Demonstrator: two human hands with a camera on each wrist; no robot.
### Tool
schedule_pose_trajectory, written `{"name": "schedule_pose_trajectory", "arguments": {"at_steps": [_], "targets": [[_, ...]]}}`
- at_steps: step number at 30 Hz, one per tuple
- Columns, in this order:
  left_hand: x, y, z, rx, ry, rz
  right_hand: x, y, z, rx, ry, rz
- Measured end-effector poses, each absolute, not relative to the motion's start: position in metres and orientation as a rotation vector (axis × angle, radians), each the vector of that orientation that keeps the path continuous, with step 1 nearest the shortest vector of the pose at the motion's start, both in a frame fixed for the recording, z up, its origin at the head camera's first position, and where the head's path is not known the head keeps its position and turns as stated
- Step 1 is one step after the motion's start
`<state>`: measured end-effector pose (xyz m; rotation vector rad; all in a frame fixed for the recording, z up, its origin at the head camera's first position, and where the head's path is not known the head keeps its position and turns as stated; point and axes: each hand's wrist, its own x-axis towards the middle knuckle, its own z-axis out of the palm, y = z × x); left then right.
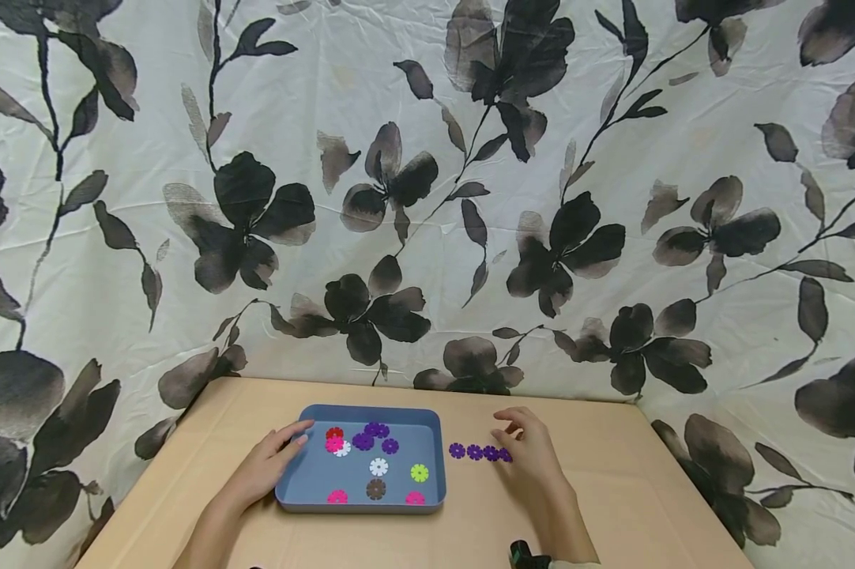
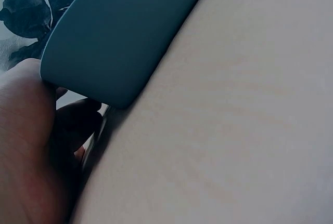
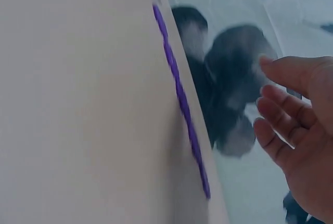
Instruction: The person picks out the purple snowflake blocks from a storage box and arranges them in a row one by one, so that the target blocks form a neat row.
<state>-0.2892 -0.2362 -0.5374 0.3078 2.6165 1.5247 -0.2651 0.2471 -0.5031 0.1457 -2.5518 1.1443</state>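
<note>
At its left side, the blue tray (image 1: 359,506) has my left hand (image 1: 264,465) resting on the rim, fingers fairly straight and reaching just over it. In the left wrist view the tray's outer wall (image 2: 119,31) covers part of that hand (image 2: 26,141). A chain of several purple flower-shaped discs (image 1: 474,452) lies on the table right of the tray. My right hand (image 1: 530,446) hovers over the chain's right end, fingers loosely bent. The right wrist view has the chain (image 3: 179,91) edge-on, apart from the hand (image 3: 302,115), whose thumb and fingers are spread with nothing between them.
Inside the tray lie more purple discs (image 1: 363,441), a red disc (image 1: 334,432), pink discs (image 1: 337,496), white discs (image 1: 378,466), a green disc (image 1: 419,472) and a brown disc (image 1: 375,489). The light table (image 1: 627,490) meets a flower-patterned cloth (image 1: 427,261) behind.
</note>
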Motion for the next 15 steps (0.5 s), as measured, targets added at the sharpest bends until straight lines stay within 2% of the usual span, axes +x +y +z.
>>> {"name": "schedule_pose_trajectory", "arguments": {"at_steps": [15], "targets": [[-0.288, -0.236, -0.537, 0.308, 2.612, 1.530, -0.267, 0.195, -0.499, 0.338, -2.472, 1.247]]}}
